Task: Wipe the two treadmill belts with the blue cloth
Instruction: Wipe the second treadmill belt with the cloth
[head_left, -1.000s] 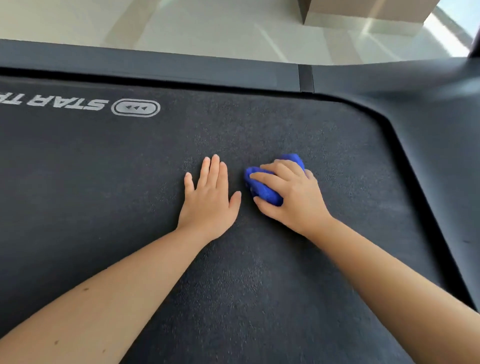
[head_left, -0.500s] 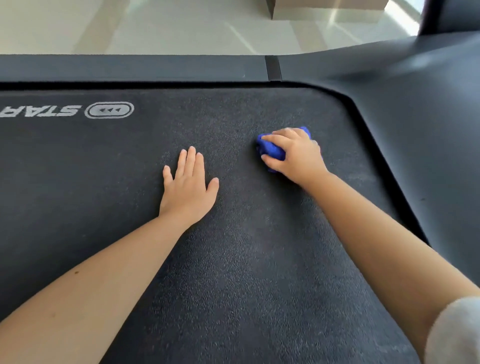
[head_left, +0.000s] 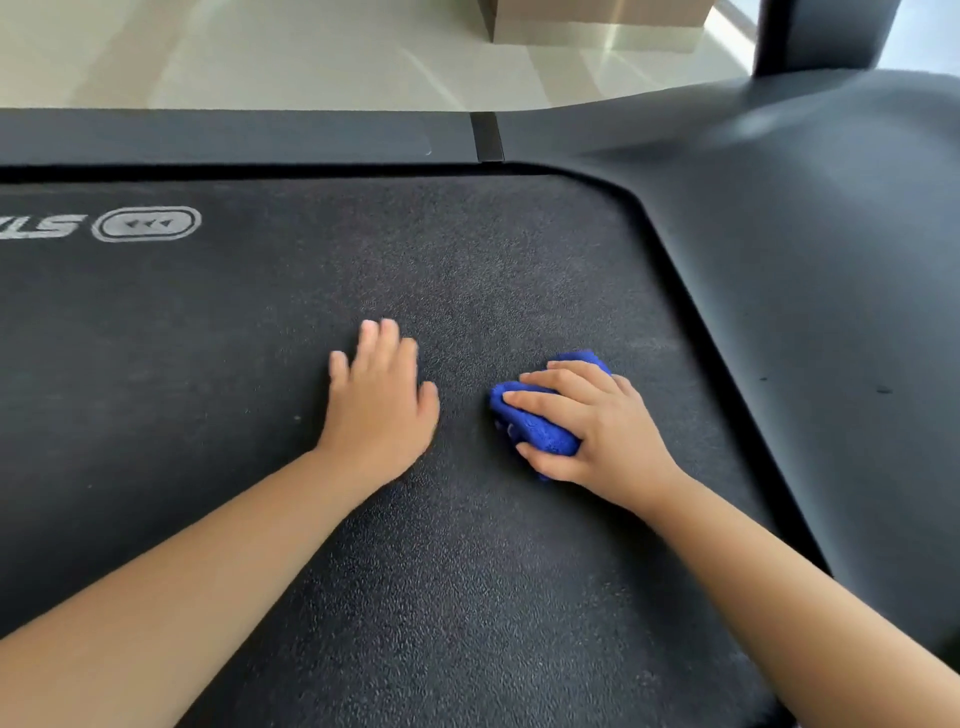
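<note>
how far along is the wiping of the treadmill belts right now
Done: no wiped patch shows; the belt looks evenly dark and textured, so the finished area cannot be judged. In hand: the right hand grips the bunched blue cloth against the belt near its right edge, while the left hand lies flat on it alongside. To do: at least the second belt, which is not in view.

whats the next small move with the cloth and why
Probably slide the right hand, gripping the bunched blue cloth, rightward toward the side rail: the cloth rests on the treadmill belt with bare belt between it and the rail, and the left hand lies flat, bracing.
</note>
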